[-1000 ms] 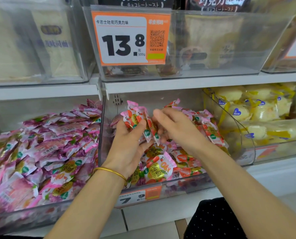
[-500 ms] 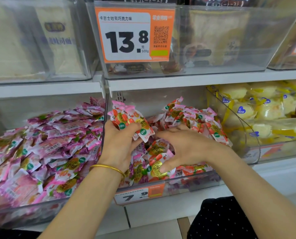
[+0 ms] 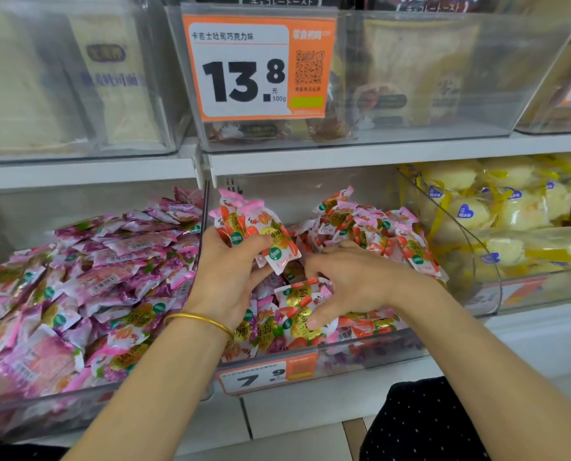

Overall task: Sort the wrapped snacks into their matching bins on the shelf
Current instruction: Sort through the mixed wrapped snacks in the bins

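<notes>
Item: orange packets (image 3: 257, 234), a bunch clutched in the left hand (image 3: 227, 281) above the middle bin (image 3: 360, 356), probably gathered for sorting. Right hand (image 3: 353, 281): fingers curled into the bin's pile; whether it grips anything cannot be told.

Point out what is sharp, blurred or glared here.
Head view: the 13.8 price tag and the orange packets in the left hand are sharp; upper bin fronts hazy with reflections; pink packets at far left smear; lighting even, no hard shadows.
</notes>
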Tool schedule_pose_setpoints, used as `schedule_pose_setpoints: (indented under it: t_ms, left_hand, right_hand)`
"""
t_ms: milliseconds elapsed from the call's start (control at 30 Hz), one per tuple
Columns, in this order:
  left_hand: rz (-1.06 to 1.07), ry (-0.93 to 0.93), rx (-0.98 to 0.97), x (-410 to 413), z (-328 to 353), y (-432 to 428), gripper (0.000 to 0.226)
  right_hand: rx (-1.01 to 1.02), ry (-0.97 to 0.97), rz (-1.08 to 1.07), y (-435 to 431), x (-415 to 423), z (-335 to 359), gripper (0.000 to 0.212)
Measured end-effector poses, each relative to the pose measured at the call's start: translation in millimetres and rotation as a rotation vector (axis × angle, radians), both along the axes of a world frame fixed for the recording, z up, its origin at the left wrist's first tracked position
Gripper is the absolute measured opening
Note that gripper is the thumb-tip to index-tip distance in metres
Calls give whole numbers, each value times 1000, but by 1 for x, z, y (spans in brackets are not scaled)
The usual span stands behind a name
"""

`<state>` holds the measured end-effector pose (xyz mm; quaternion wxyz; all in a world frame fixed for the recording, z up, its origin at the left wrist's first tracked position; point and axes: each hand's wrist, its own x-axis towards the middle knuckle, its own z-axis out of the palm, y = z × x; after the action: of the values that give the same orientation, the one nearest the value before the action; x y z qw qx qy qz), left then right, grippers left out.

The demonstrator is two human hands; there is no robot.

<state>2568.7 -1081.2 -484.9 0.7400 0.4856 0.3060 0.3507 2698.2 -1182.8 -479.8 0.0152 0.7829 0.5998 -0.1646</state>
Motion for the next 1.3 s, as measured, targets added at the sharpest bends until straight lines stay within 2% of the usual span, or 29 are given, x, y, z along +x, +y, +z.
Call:
schedule_pose_setpoints:
  t_ms: [333,433,533,633,733,800,900,967,1133,1267,1300]
  left_hand:
    - [6,10,-11,-1,-3,2,31]
    - [4,-14,-20,-2,1,2,38]
    - [-1,-59,-47,-5,7,3,34]
    - [-40,-67,-73,-10,13,2,33]
    - [-100,-59,-93,-21,16,-2,40]
    - [-139,-75,-115,-30,19,-5,40]
    - [-191,-98,-125,-43,25,-7,39]
    - [-217,-95,-109,-52,28,-6,39]
    - [-217,-59,-75,-77,32,-3,39]
    - [-189,-43,-94,-105,31,6,41]
    - [-179,-34,-92,-113,30,8,40]
  right_hand:
    - [208,381,19,-5,3,1,37]
    - [332,588,-81,-12,14,7,34]
    - [439,727,-227,-19,30,8,29]
    - [531,1018,-392,-21,36,8,23]
    - [605,1206,-427,-24,35,12,16]
    - [636,1304,-421,-26,35,15,23]
    - [630,1435,-432,-24,31,16,59]
    - [620,1513,-425,-20,24,13,64]
    - [506,1703,-389,-5,-6,10,60]
    - [387,1718,-327,6,-42,19,25]
    - [380,1700,-306,10,-52,22,37]
